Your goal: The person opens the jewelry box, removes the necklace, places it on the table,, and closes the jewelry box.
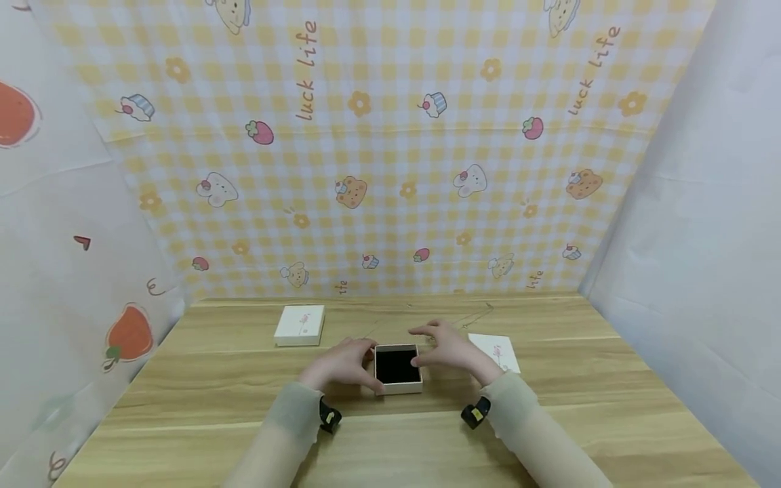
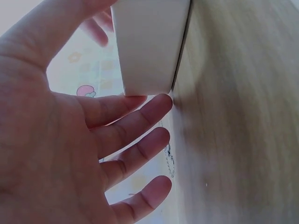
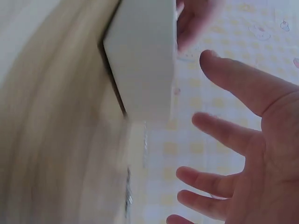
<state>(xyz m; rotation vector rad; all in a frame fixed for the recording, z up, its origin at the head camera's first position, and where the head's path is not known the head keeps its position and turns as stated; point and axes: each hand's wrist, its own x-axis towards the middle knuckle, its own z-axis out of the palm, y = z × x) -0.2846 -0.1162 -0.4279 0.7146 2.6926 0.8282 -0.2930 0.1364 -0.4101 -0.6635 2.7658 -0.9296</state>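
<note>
A small white open box (image 1: 403, 388) with a dark lining sits on the wooden table between the two hands. My left hand (image 1: 343, 364) holds it at its left side, thumb at the near corner and fingers at the far one. In the left wrist view, fingertips (image 2: 159, 103) meet the end of the white box (image 2: 148, 49). My right hand (image 1: 448, 349) hovers at the box's right edge, fingers spread and grasping nothing. The right wrist view has a gap between those fingers (image 3: 224, 130) and the box (image 3: 142, 60). A fine chain necklace (image 1: 478, 315) lies beyond the right hand.
A closed white box (image 1: 300, 325) with pink print stands at the back left of the table (image 1: 201, 393). A white square piece (image 1: 495, 350) with similar print lies partly behind the right wrist. A patterned cloth (image 1: 390, 156) hangs along the table's back edge.
</note>
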